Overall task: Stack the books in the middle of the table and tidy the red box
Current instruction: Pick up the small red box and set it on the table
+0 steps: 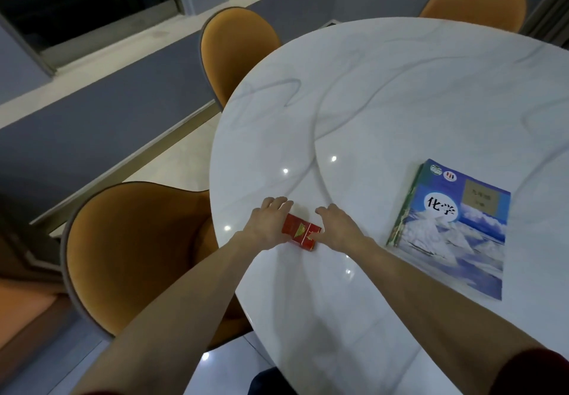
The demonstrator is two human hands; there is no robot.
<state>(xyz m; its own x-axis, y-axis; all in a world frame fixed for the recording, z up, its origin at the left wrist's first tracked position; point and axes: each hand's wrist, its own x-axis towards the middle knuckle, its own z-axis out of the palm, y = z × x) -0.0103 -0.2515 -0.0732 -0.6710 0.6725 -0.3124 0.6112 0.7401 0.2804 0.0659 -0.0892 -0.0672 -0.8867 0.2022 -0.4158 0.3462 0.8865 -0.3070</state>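
A small red box lies flat on the white marble table, near its left edge. My left hand rests against the box's left side, fingers stretched past its far end. From the right, my right hand meets the box, its thumb pressing on the top face. The box is held between both hands. To the right, a stack of books lies flat. A blue chemistry textbook with a snowy mountain cover is on top, and green edges of books underneath show at its left side.
Three orange chairs stand around the table: one at the near left under my left forearm, one at the far left, one at the back. A raised round inner plate covers the table's middle. A window sill runs along the left wall.
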